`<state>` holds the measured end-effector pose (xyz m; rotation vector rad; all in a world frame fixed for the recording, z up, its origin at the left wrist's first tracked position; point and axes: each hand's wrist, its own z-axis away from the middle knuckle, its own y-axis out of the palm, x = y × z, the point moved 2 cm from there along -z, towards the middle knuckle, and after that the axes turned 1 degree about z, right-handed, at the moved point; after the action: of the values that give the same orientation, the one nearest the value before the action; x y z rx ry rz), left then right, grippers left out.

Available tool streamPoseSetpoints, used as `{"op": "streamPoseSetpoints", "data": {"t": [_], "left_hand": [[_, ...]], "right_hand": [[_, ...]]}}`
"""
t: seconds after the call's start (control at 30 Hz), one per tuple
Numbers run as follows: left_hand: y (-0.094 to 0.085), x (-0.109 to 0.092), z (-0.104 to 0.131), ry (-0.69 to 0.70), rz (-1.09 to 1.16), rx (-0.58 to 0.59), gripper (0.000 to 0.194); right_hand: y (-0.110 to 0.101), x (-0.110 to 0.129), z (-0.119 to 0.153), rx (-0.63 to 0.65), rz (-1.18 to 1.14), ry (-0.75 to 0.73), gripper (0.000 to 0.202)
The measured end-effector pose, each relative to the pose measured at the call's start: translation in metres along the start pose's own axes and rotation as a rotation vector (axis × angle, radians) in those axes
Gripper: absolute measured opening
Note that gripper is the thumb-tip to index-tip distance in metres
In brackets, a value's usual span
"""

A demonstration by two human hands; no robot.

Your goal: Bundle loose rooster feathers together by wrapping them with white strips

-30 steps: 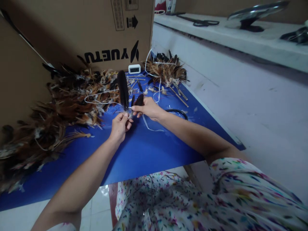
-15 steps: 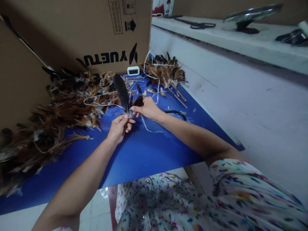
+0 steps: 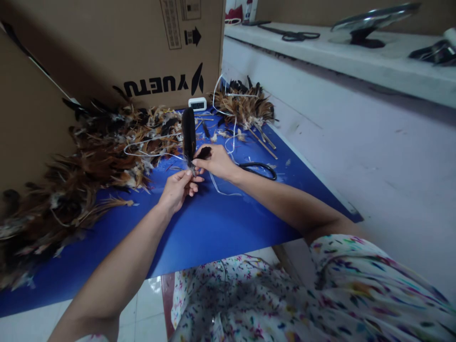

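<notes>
A long black feather (image 3: pixel 189 133) stands upright above the blue table (image 3: pixel 228 223). My left hand (image 3: pixel 177 189) pinches its base between thumb and forefinger. Close against it on the right, my right hand (image 3: pixel 216 160) is closed, its thumb and forefinger at the lower end of the feathers. A smaller dark feather (image 3: pixel 204 153) shows at the right hand's fingers. White string (image 3: pixel 223 192) trails on the table below the right hand. Just beyond the right wrist lies a black looped handle (image 3: pixel 261 166).
Brown and black feathers (image 3: pixel 107 152) are heaped along the left. A feather bundle with sticks (image 3: pixel 245 104) lies at the back, near a small white digital clock (image 3: pixel 197 104). A large cardboard box (image 3: pixel 142 47) stands behind. Scissors (image 3: pixel 299 36) rest on the right ledge (image 3: pixel 331 52).
The long black feather has turned from leaning left to nearly upright and narrower in view. Both hands stay close together, with the smaller dark feather now less visible.
</notes>
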<state>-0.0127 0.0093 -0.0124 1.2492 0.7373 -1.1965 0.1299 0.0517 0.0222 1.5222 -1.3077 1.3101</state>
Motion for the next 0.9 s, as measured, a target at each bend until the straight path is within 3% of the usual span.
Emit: {"op": "streamPoseSetpoints", "data": {"t": [0.27, 0.5, 0.6, 0.7, 0.9], "left_hand": [[0.0005, -0.0007, 0.0008, 0.063, -0.003, 0.035, 0.029], [0.0008, -0.0008, 0.0, 0.115, -0.052, 0.073, 0.036], [0.0008, -0.0012, -0.0002, 0.144, -0.025, 0.039, 0.036], [0.0011, -0.0017, 0.0003, 0.156, -0.003, 0.027, 0.038], [0.0023, -0.0032, 0.0035, 0.106, -0.014, 0.093, 0.043]], "right_hand": [[0.0009, -0.0088, 0.0001, -0.04, 0.041, -0.07, 0.01], [0.0041, -0.0064, 0.0005, -0.037, -0.04, 0.001, 0.02], [0.0047, -0.0051, 0.001, 0.006, -0.111, 0.051, 0.031], [0.0046, -0.0067, 0.0017, 0.101, -0.078, 0.098, 0.03], [0.0032, -0.01, 0.0023, 0.168, -0.053, 0.131, 0.031]]}}
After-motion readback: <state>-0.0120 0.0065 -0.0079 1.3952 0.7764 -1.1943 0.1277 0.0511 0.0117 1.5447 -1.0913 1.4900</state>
